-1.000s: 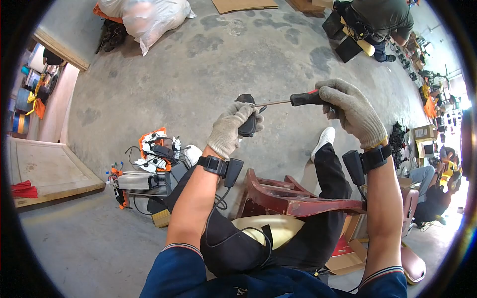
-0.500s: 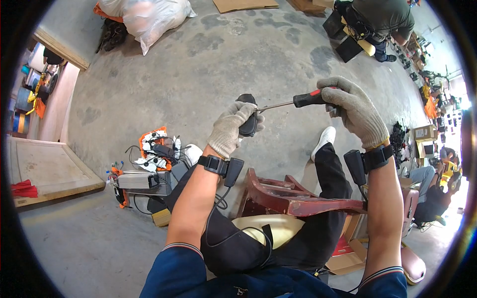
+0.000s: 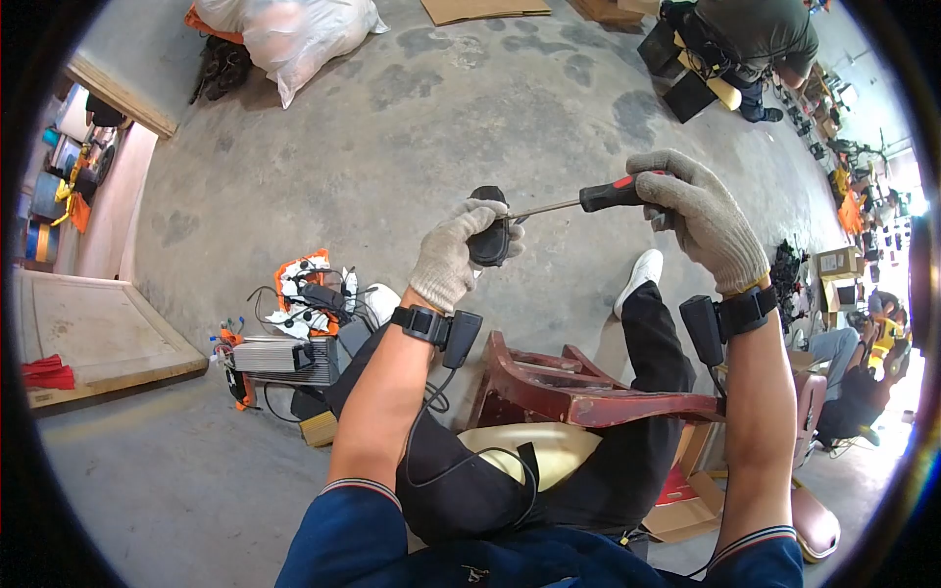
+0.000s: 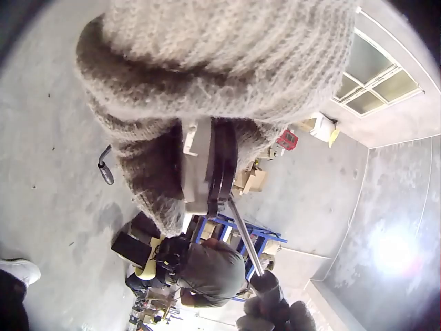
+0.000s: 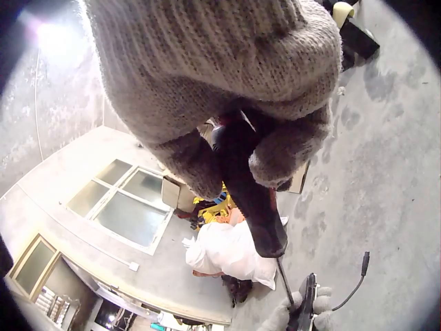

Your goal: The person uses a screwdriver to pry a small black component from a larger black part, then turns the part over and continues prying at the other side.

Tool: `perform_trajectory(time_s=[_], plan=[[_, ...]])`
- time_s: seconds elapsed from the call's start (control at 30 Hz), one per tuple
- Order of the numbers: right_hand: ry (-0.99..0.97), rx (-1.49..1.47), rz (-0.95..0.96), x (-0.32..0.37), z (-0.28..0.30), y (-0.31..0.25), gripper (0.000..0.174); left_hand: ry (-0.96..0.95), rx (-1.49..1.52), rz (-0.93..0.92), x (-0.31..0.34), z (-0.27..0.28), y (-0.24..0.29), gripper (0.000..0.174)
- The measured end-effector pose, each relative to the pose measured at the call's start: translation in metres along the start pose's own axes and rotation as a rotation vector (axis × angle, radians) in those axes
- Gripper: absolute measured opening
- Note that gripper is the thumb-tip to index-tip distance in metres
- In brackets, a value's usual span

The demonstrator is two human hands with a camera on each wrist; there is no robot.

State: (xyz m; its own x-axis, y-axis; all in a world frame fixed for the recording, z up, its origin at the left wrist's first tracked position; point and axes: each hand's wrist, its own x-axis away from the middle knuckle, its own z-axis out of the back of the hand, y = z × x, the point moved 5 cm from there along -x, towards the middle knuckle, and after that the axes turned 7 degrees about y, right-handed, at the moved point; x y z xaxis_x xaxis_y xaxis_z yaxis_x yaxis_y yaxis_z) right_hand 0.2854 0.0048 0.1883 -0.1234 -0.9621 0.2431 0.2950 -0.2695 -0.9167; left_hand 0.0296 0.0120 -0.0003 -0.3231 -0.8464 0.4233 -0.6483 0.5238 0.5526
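Note:
In the head view my gloved left hand (image 3: 446, 260) grips a black, oval-ended case (image 3: 487, 243) in front of my knees. Its layered edge, a light grey part beside a black one, shows in the left wrist view. A short cable with a black plug (image 5: 366, 260) hangs from the case in the right wrist view. My gloved right hand (image 3: 698, 211) holds a screwdriver (image 3: 608, 196) by its black and red handle, fingers wrapped round it. The metal shaft (image 4: 242, 231) points left, its tip right at the edge of the case.
A dark red wooden stool (image 3: 627, 404) stands between my legs. On the floor at left lie a finned metal unit (image 3: 284, 361) and orange-white parts (image 3: 304, 294) with wires. White sacks (image 3: 309, 39) sit far left; another person (image 3: 755, 39) bends at the far right.
The screwdriver handle has shifted slightly right and its shaft slants more down toward the case. The case has turned a little in my left hand, showing more of its broad face.

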Motion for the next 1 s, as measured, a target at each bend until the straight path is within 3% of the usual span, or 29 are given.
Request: perform_trajectory(time_s=[0.47, 1.0], plan=[[0.002, 0.033, 0.018, -0.0007, 0.0009, 0.0011, 0.035, 0.005, 0.026, -0.012, 0.0014, -0.0016, 0.0007, 0.022], [-0.001, 0.043, 0.01, -0.0001, -0.001, -0.0011, 0.035, 0.054, -0.253, -0.027, 0.0022, -0.0023, 0.0004, 0.025]])
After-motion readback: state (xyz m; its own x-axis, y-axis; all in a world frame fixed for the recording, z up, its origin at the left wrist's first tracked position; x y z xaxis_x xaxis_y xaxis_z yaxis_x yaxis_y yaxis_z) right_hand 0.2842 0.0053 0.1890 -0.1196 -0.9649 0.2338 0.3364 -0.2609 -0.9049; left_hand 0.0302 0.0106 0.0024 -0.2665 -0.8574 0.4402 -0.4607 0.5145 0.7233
